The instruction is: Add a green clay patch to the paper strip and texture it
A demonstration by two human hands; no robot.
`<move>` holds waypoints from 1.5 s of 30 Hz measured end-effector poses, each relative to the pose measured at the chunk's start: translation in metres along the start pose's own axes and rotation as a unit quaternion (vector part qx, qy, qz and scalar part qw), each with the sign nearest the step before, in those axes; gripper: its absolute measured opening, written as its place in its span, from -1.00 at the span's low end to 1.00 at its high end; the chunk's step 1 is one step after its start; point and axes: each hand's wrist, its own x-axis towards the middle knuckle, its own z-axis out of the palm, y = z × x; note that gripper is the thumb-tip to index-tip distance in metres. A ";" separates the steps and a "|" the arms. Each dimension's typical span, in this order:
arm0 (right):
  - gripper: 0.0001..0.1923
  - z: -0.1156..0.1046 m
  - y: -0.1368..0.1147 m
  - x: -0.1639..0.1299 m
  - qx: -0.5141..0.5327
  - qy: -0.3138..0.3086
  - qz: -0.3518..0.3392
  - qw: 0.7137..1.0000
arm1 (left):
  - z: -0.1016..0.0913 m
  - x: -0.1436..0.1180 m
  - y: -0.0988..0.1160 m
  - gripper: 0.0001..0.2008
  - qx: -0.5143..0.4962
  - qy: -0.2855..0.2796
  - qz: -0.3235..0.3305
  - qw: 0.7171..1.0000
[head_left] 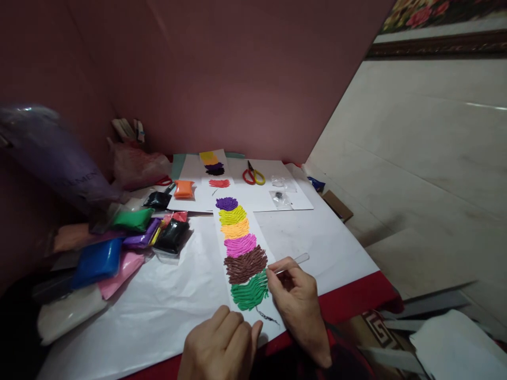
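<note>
Left of strip (256, 232): bags (97, 263) w/ blue, grn clay (133, 219)

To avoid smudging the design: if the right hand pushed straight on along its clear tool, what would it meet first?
The right hand and clear tool would likely meet the green strands first; whether the tool touches them is unclear.
</note>
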 end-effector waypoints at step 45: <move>-0.86 -0.002 0.001 -0.001 -0.010 0.003 0.015 1.000 | -0.001 -0.003 -0.001 -0.76 0.004 -0.032 -0.016 0.999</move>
